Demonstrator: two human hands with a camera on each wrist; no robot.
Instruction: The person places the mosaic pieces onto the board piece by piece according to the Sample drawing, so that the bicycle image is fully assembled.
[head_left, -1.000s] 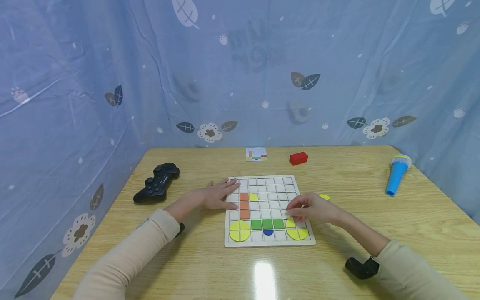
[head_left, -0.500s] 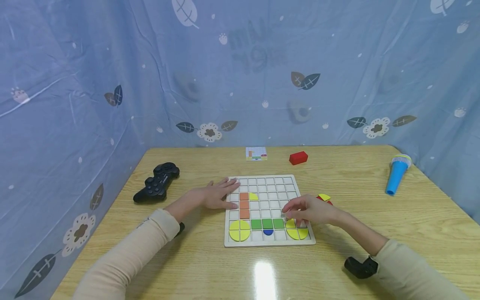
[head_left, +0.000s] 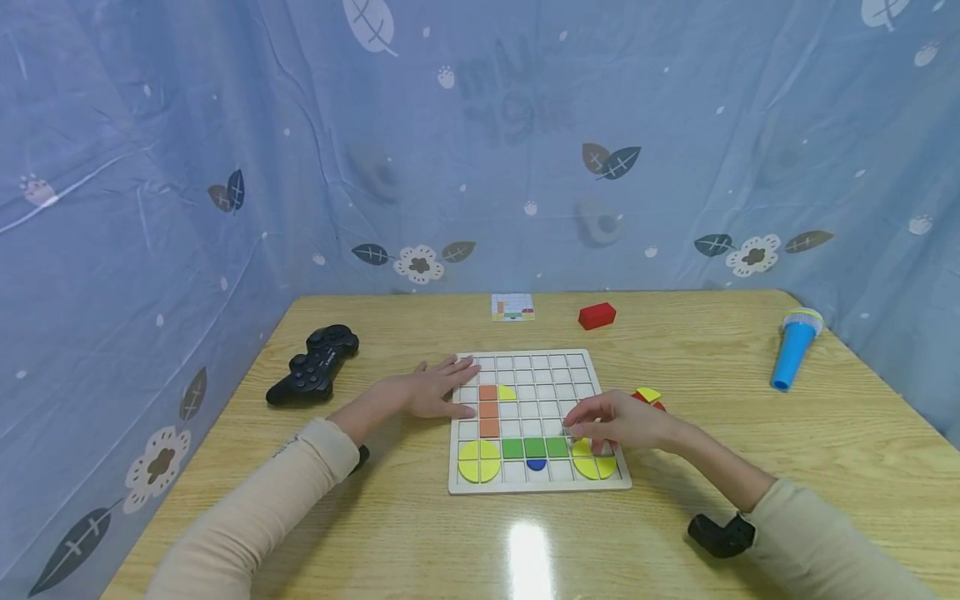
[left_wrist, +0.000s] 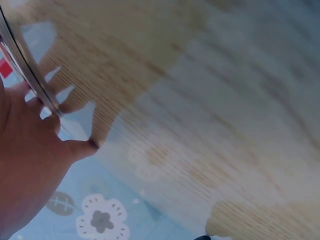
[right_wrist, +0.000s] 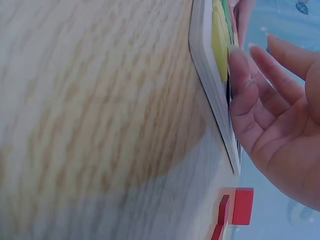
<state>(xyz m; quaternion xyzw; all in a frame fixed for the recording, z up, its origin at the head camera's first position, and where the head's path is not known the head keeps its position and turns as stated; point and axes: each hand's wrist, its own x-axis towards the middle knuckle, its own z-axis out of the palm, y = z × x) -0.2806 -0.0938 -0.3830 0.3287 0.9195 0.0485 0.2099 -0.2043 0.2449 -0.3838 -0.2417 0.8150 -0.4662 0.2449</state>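
A white gridded board (head_left: pixel 537 489) lies mid-table with flat colored tiles on it. Orange squares (head_left: pixel 489 410) form a column at left, beside a yellow quarter-circle tile (head_left: pixel 507 392). Green squares (head_left: pixel 534 448) run along a lower row, above a blue half-circle tile (head_left: pixel 536 465). Yellow quarter tiles make a circle (head_left: pixel 480 471) at lower left. My left hand (head_left: pixel 431 393) rests, fingers spread, on the board's left edge. Over the right side, my right hand (head_left: pixel 622 418) has loosely bent fingers, their tips by yellow tiles (head_left: pixel 595 469), partly covering them. No piece shows between thumb and fingers.
Red and yellow pieces (head_left: pixel 649 393) lie right of the board, partly behind my right hand. Farther back are a small pattern card (head_left: pixel 513 307) and a red block (head_left: pixel 597 316). A black game controller (head_left: pixel 315 365) sits left, a blue toy microphone (head_left: pixel 797 350) right.
My right hand has shifted slightly left and down over the board, uncovering red pieces beside the yellow one. My left hand stays in place.
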